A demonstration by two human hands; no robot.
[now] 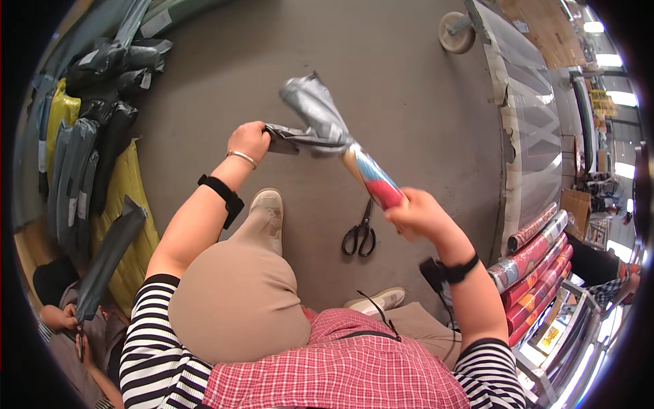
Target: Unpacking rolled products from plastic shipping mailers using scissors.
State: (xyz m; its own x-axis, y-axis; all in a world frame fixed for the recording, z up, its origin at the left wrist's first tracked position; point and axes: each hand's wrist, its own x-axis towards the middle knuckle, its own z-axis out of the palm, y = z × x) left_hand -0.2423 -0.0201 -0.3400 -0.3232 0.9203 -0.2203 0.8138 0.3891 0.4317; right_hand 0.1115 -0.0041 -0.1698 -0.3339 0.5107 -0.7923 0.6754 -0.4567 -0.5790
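Note:
My left hand (249, 142) is closed on the edge of a grey plastic mailing bag (319, 112), pulling it out to the left. My right hand (417, 213) grips the lower end of a colourful rolled tube (371, 176), red, blue and white. The tube's upper end goes into the mouth of the bag, which hides the rest of it. The bag's far end sticks up and is slightly blurred. Below them, a pair of black-handled scissors (359, 238) lies on the floor, its blade tips partly hidden near my right hand.
Long grey and black wrapped parcels (75, 170) and yellow ones (126, 225) stand along the left. At lower left a co-worker's hands (71, 324) hold a long grey package (109, 255). Red patterned rolls (538, 269) are stacked at right, beside a cart with a wheel (456, 33).

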